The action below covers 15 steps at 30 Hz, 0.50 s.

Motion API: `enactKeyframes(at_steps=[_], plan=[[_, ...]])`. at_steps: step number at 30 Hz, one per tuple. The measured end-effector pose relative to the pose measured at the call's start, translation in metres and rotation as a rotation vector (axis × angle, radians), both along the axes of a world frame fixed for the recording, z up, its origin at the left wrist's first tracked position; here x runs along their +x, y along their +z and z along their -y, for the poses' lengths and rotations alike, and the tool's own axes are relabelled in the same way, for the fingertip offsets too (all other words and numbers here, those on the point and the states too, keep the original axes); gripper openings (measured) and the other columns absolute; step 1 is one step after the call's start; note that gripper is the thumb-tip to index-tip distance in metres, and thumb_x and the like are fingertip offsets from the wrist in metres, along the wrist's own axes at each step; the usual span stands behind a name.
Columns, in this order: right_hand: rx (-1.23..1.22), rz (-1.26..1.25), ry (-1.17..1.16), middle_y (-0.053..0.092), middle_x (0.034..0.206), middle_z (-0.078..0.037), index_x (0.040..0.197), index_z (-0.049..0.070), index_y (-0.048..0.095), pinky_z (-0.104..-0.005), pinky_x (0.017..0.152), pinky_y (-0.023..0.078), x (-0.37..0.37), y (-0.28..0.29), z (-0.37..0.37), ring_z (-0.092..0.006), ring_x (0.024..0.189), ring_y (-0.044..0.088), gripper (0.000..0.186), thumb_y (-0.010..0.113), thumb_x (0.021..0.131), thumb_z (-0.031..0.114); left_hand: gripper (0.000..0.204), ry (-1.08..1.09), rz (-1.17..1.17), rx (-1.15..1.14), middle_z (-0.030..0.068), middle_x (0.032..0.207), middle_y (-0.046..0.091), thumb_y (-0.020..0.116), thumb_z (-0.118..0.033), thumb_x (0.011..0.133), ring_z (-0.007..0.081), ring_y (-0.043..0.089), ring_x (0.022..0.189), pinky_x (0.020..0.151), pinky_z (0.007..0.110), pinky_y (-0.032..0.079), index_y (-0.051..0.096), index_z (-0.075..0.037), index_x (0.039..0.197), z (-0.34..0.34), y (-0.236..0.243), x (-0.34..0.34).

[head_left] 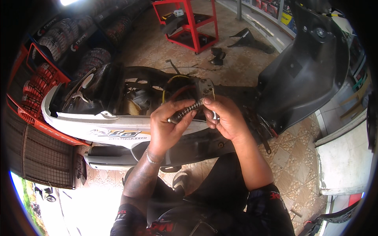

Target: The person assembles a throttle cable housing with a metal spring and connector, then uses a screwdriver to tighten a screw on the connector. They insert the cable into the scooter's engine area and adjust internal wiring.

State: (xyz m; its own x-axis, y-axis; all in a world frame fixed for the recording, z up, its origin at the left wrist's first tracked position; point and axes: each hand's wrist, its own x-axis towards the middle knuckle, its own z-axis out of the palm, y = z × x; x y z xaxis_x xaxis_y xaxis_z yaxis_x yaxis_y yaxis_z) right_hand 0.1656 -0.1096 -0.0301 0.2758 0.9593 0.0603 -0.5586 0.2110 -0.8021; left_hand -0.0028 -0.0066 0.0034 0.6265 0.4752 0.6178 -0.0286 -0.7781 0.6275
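Observation:
Above the opened middle of a partly stripped scooter (118,128), I hold a slim dark part with a metal coil spring (189,110) around it, tilted up to the right. My left hand (164,120) pinches its lower end between thumb and fingers, and a rounded metal tip sticks out there. At the upper end, my right hand (225,118) is closed, its thumb and fingertips against the spring. A small pale shiny piece shows by the right fingers; its kind I cannot make out. Just behind the hands lies a greyish metal part (205,85) with a yellow cable (164,88) near it.
A large black plastic panel (303,67) stands at the right end of the scooter. Beyond are a red tool cart (193,39) and loose black parts (252,42) on the tiled floor. Tyre racks (51,74) line the left; a white cabinet (344,159) is at right.

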Motion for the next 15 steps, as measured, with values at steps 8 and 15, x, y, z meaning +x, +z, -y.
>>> enactKeyframes(at_steps=[8, 15], plan=[[0.242, 0.499, -0.147, 0.058, 0.072, 0.002, 0.111, 0.001, 0.071, -0.0223, 0.053, 0.04, 0.01, 0.007, -0.002, -0.0048, 0.06, 0.05, 0.023, 0.068, 0.097, 0.018, 0.027, -0.061, 0.056, -0.081, 0.0113, 0.105, 0.075, 0.081, -0.007, 0.084, 0.0181, 0.069, 0.094, 0.086, 0.03, 0.051, 0.074, 0.0, 0.109, 0.0, 0.001, -0.002], [0.276, 0.56, -0.123, 0.059, 0.073, 0.002, 0.113, 0.0, 0.07, -0.0229, 0.054, 0.041, 0.015, 0.006, -0.009, -0.0059, 0.06, 0.051, 0.027, 0.065, 0.099, 0.023, 0.022, -0.076, 0.089, -0.081, 0.0118, 0.105, 0.075, 0.078, -0.009, 0.088, 0.0163, 0.067, 0.094, 0.085, 0.029, 0.051, 0.074, 0.0, 0.108, -0.002, 0.001, -0.002]])
